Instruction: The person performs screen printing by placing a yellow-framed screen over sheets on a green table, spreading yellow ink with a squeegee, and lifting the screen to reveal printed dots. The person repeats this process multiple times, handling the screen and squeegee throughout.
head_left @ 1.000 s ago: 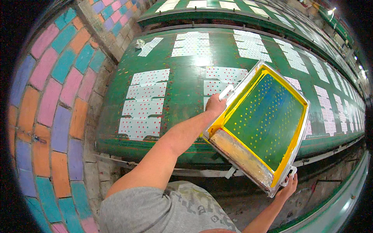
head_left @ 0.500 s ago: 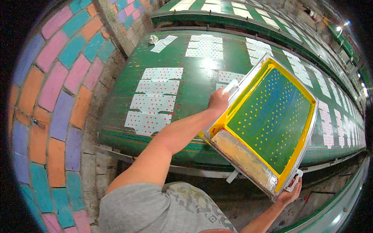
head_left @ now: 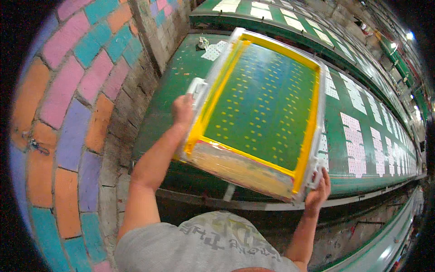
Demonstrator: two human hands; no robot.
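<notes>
A screen-printing frame (head_left: 262, 109) with a yellow-taped border and a green mesh marked with rows of small yellow dots is held tilted above the green printing table (head_left: 161, 97). My left hand (head_left: 182, 110) is closed around the white handle (head_left: 196, 89) on its left side. At its lower right side, my right hand (head_left: 319, 192) grips the other white handle (head_left: 314, 177). Along the frame's near end runs a tan, smeared strip (head_left: 240, 168). The frame covers the dotted sheets at this end of the table, apart from a few edges.
Dotted white sheets (head_left: 352, 143) lie in rows along the table to the right. A crumpled wad (head_left: 202, 43) and a loose dotted sheet (head_left: 214, 51) are at the far left corner. A painted brick wall (head_left: 68, 118) stands left; another long table (head_left: 253, 20) runs behind.
The frame has moved left and turned counterclockwise, both hands travelling with it. It now covers the left group of dotted sheets, while more sheets show on the right.
</notes>
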